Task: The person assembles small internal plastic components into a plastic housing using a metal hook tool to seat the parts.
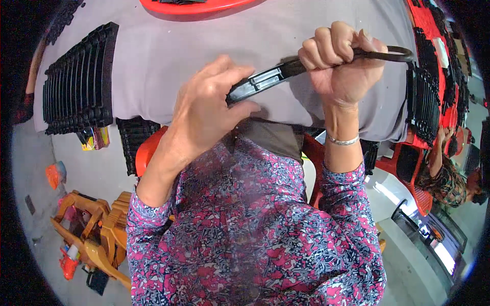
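Note:
Above the table in front of me, a long black plastic piece point(263, 83) with a shiny, ridged channel is held between both hands, slanting up to the right. My left hand point(204, 102) is closed on its lower left end, thumb below and fingers above. A fist is made by my right hand point(343, 64) around a dark flexible strip point(395, 54), which loops out past the fist on the right. The strip runs on toward the black piece; where the two meet is mostly hidden by my right fingers.
A grey cloth point(168, 56) covers the table. Black slatted parts are stacked at the left point(79, 79) and right point(426, 94) edges. A red round tray point(204, 11) lies at the far side. Wooden furniture point(104, 224) stands lower left; another person point(449, 171) sits at right.

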`<state>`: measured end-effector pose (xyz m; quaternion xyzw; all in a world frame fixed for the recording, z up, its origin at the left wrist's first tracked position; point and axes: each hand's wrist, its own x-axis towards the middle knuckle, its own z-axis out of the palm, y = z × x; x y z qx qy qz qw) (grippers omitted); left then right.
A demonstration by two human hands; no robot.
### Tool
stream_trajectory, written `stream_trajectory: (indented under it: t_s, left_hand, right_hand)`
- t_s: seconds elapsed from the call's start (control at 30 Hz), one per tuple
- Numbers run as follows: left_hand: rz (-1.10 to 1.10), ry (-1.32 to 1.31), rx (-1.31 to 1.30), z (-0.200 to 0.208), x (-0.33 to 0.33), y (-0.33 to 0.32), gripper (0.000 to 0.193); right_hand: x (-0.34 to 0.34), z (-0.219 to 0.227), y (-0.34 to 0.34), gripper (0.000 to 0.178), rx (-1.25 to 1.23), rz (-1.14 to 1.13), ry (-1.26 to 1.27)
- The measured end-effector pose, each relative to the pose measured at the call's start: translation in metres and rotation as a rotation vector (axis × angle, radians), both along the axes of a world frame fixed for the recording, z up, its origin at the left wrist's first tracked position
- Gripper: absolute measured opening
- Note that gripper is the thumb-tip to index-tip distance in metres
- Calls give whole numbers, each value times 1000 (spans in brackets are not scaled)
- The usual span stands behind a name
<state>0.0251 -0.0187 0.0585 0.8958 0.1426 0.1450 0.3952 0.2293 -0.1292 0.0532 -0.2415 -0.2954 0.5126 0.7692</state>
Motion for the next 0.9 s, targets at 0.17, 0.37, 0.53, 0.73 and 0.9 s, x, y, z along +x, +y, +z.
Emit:
stream_trajectory:
  t_s: [0.17, 0.37, 0.53, 0.73, 0.9]
  left_hand:
    - [59, -87, 53, -5, -2, -7, 45]
    - [-75, -163, 415, -20, 9, -17, 29]
    - [-105, -158, 501, -27, 13, -24, 32]
    - [-112, -128, 501, -30, 12, -26, 37]
    - [-133, -106, 516, -32, 11, -25, 39]
  right_hand:
    - [0, 1, -1, 46, -10, -41, -10]
    - [-2, -3, 1, 50, 20, -54, 59]
    - [1, -3, 0, 50, 44, -25, 75]
    - [1, -3, 0, 49, 28, -32, 56]
    - [1, -2, 0, 49, 25, -9, 74]
